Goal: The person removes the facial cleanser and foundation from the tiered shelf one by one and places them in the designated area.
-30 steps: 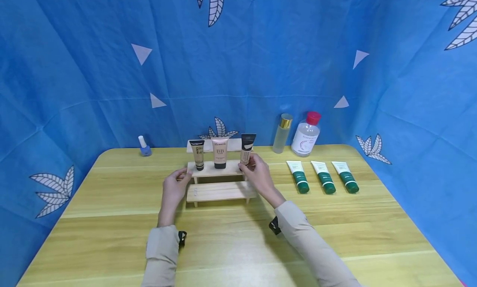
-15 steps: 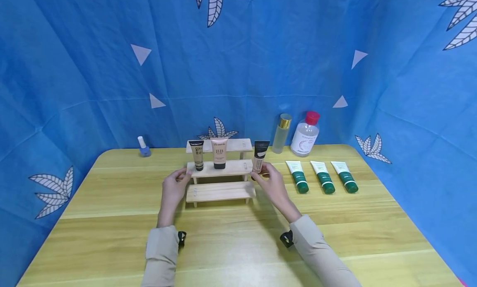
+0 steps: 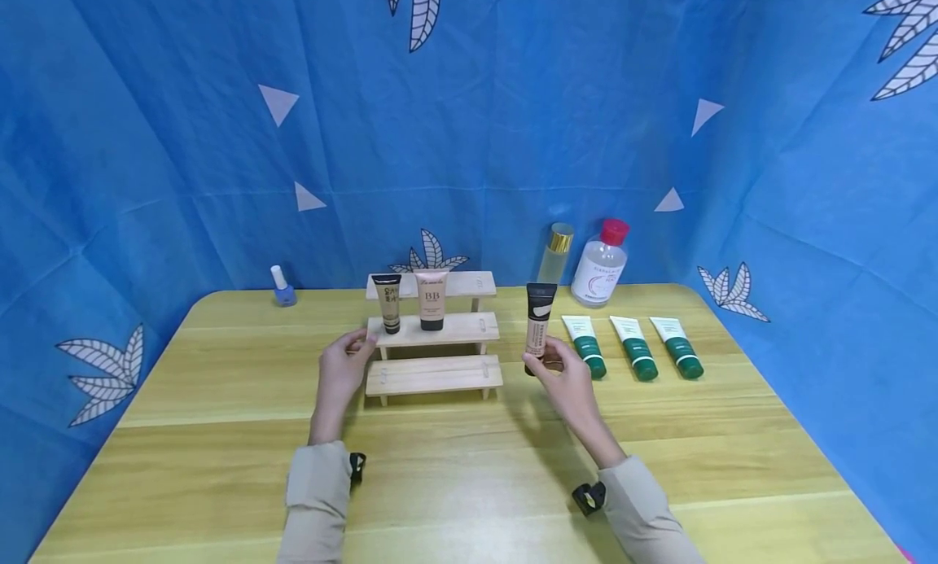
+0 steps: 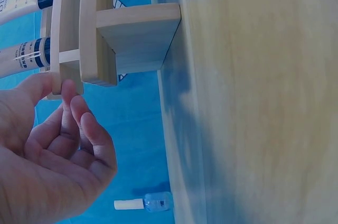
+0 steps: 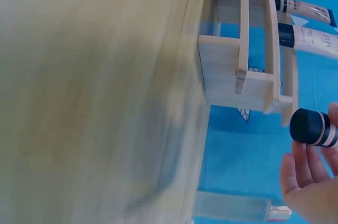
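The rack (image 3: 434,375) stands between the hands; the left hand (image 3: 341,373) pinches its end. The right hand (image 3: 570,381), thumb and fingers parted only by its thickness, pinches a tube (image 3: 539,324) (nearly upright), which rises above that grip, apart from the rack.

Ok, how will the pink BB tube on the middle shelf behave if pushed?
The pink BB tube will probably tip easily: it stands upright on a dark cap narrower than its top edge. That broad, flat top suggests a soft body that may give when squeezed.
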A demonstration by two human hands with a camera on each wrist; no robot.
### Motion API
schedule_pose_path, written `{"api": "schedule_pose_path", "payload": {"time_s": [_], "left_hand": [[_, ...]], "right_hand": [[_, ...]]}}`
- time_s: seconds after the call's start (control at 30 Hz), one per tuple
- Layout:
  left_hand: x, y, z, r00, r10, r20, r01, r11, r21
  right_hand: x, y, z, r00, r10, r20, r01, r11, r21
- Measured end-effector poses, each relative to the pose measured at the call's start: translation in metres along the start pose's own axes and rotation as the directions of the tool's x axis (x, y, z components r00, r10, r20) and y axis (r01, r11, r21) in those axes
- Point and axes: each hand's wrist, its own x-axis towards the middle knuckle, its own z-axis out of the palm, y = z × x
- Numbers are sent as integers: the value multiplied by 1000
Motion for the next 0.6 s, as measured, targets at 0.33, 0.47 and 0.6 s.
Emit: {"api": "schedule_pose_path", "payload": {"time_s": [0.33,0.47,0.6], "left_hand": [[1,0,1,1000,-7,12,7,1000,-6],[0,0,1,1000,-3,9,3,1000,-4],[1,0,1,1000,-2,8,2,1000,2]], "right_hand": [[-12,4,-15,993,92,-69,-88,995,53],[-15,5,-19,991,118,-67,-114,992,61],[-17,6,-24,990,123,-68,-118,991,70]]}}
